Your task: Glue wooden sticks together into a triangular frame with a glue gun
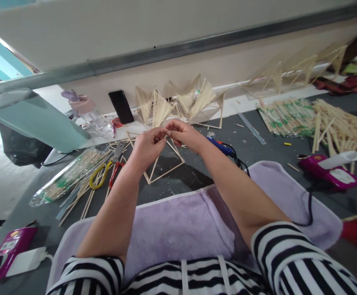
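My left hand [149, 146] and my right hand [185, 135] meet fingertip to fingertip at the middle of the view. Thumbs and fingers of both are pinched; whatever lies between them is too small or hidden to make out. Directly below is a frame of thin wooden sticks [167, 170], with one stick rising toward my fingers. Whether the fingertips touch this frame I cannot tell. Behind my hands, finished-looking fans of wooden sticks [162, 105] stand against the wall. A blue glue gun [220, 145] with a black cord lies right of the frame, partly behind my right forearm.
Scissors [114, 164] with yellow and red handles lie left among loose sticks and a bagged bundle [71, 174]. A phone [121, 106] leans at the back. Stick bundles [285, 116], a loose stick pile [344, 125] and a magenta device [328, 171] sit right. Purple cloth [178, 225] covers the near edge.
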The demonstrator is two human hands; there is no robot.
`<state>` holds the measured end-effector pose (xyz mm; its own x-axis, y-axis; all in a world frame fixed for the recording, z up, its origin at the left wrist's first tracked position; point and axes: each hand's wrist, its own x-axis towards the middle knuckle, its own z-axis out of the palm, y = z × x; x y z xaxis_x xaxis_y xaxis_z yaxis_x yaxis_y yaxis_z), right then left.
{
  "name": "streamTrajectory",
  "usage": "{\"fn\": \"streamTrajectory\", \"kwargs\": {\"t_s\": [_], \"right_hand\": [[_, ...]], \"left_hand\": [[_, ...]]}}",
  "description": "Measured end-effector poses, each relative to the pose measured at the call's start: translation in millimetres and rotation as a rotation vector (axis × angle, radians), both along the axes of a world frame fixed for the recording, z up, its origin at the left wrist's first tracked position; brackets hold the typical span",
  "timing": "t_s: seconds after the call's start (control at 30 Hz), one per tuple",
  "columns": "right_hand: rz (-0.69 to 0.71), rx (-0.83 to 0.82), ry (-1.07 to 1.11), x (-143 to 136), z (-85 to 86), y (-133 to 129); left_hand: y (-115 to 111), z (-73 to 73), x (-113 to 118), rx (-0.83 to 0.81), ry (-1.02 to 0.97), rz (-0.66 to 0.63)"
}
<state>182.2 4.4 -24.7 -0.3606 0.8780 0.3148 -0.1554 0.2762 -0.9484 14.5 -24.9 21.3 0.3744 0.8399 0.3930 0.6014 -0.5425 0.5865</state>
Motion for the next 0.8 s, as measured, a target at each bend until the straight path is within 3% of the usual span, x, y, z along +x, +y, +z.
{"fn": "streamTrajectory", "kwargs": {"t_s": [0.2, 0.43, 0.8], "right_hand": [[-0.029, -0.046, -0.021, -0.6, -4.3, 0.4], [-0.009, -0.014, -0.009, 1.1, -7.0, 2.0], [-0.086, 0.017, -0.04, 0.9, -7.3, 0.8]], "left_hand": [[1.1, -1.5, -1.6, 0.003, -0.013, -0.016], [1.7, -3.2, -2.8, 0.013, -0.016, -0.028], [2.1, -4.1, -4.4, 0.021, -0.009, -0.012]]}}
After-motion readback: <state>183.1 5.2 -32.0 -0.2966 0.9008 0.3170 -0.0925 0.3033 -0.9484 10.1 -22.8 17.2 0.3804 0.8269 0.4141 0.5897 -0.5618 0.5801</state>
